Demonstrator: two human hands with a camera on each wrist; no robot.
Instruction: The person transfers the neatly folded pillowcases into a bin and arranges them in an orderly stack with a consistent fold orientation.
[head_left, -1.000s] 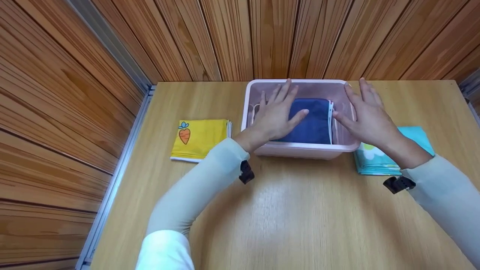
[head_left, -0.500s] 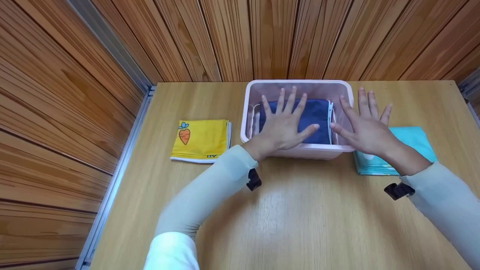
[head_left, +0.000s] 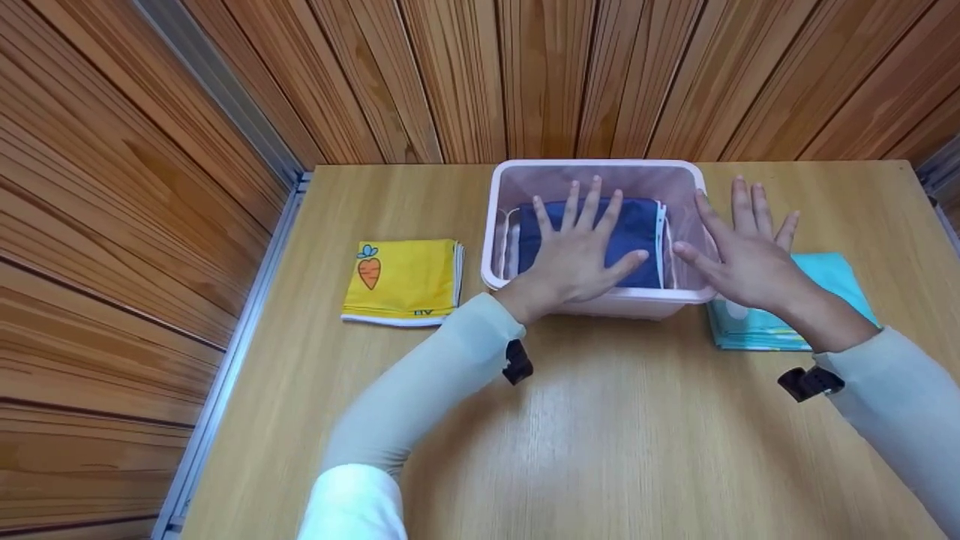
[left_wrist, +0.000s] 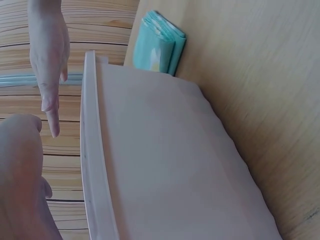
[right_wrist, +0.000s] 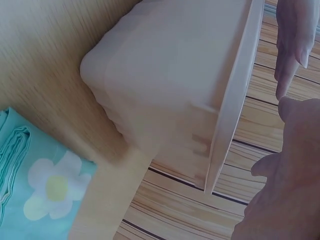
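A pale pink plastic bin (head_left: 600, 163) stands at the back middle of the wooden table, and a folded navy cloth (head_left: 641, 225) lies inside it. My left hand (head_left: 581, 255) is flat with fingers spread over the navy cloth; whether it touches the cloth I cannot tell. My right hand (head_left: 746, 255) is spread flat over the bin's right rim, holding nothing. In the left wrist view the bin's outer wall (left_wrist: 165, 165) fills the frame, with the left hand (left_wrist: 20, 175) above its rim. The right wrist view shows the bin's corner (right_wrist: 165, 75) and the right hand (right_wrist: 280, 190).
A folded yellow cloth with a carrot print (head_left: 401, 279) lies left of the bin. A folded teal cloth with a flower print (head_left: 832, 274) lies right of it, partly under my right wrist. Wood-panelled walls close the table at the back and left.
Both hands have drawn back a little toward me and their fingers have spread apart. The left hand has shifted slightly right over the navy cloth. The bin and cloths have not moved.
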